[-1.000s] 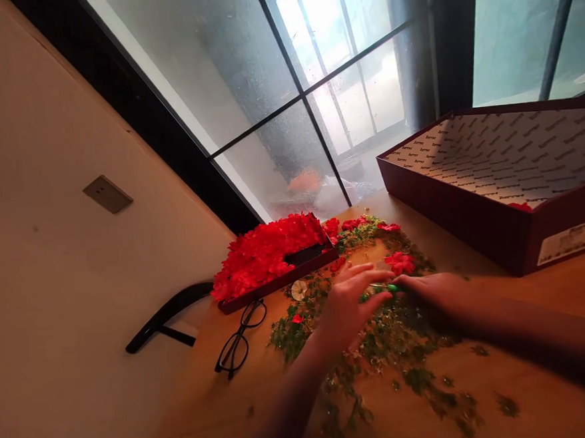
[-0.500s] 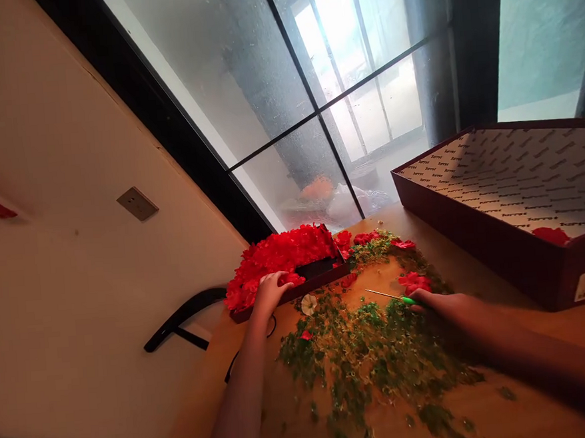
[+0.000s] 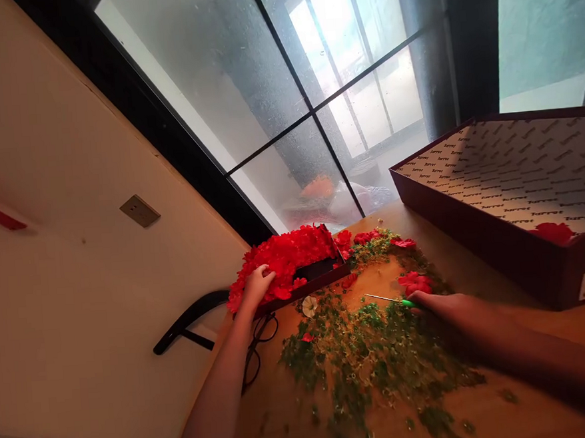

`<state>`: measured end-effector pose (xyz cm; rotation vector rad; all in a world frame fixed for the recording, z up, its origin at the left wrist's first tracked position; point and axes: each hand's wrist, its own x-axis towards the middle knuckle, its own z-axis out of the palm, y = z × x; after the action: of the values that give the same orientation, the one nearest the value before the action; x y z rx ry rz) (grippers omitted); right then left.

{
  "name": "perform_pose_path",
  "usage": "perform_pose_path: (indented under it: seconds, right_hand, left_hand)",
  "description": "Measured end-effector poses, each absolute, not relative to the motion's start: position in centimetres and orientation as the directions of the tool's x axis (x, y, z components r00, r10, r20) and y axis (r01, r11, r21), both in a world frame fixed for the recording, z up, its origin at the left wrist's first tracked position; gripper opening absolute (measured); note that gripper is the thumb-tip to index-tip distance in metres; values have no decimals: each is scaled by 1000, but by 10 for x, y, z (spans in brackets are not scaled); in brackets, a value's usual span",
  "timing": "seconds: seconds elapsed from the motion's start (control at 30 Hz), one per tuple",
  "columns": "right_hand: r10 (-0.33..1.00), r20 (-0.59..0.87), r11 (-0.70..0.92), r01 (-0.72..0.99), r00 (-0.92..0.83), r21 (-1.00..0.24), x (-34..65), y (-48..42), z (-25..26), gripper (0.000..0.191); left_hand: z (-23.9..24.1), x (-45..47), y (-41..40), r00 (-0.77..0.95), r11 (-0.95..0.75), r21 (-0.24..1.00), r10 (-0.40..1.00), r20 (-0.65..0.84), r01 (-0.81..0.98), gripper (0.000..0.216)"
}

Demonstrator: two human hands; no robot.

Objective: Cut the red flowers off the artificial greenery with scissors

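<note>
Left hand (image 3: 258,283) at the red flowers (image 3: 295,252) in the tray (image 3: 329,278), fingers bent; from here, I cannot tell whether they pinch one. Right hand (image 3: 436,302), fingers wrapped round the awl's (image 3: 401,301) handle (image 3: 409,303), presumably leaving its needle (image 3: 381,297) free.

The tilted head camera looks forward and down from behind the bare left hand (image 3: 258,285), facing a black-framed glass window (image 3: 274,93).

The left hand (image 3: 257,286) is bare. Behind it, the left forearm (image 3: 224,380) is bare as well, smooth in outline, slimmest next to the hand and broader farther back. The right hand (image 3: 432,301) is also bare, the uncovered right forearm (image 3: 524,343) behind it likewise tapering.
</note>
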<state>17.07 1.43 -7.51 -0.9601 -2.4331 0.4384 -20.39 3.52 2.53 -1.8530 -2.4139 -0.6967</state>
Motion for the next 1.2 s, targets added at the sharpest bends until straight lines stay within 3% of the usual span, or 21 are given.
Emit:
perform_pose_path:
  seconds: [0.17,0.33,0.5,0.8,0.93,1.1,1.2]
  right_hand:
    - [705,342,702,544,-621,-459,169,11,-67,20]
    - [714,303,691,566,-631,-449,169,10,-65,23]
    - [693,319,713,549,-647,-436,170,13,-74,24]
    - [669,327,735,528,-668,-425,170,11,-70,21]
    - [673,306,729,537,-673,-425,169,11,-68,24]
    - [685,298,715,533,-665,-453,168,6,-63,26]
    - [692,298,697,503,-657,-510,165,-5,-58,29]
  left_hand:
    - [29,-194,35,-302,193,396,924,236,898,13]
    - [45,-184,21,-246,200,446,968,48,873,25]
    - [45,-181,-3,-188,231,393,972,-143,890,17]
    - [11,-181,-16,-262,268,335,963,-64,903,7]
    - [4,-180,-19,-292,283,416,955,-44,864,7]
    - [12,-153,-35,-317,280,556,948,-31,782,33]
    - [16,-116,-47,-282,267,728,954,-105,632,26]
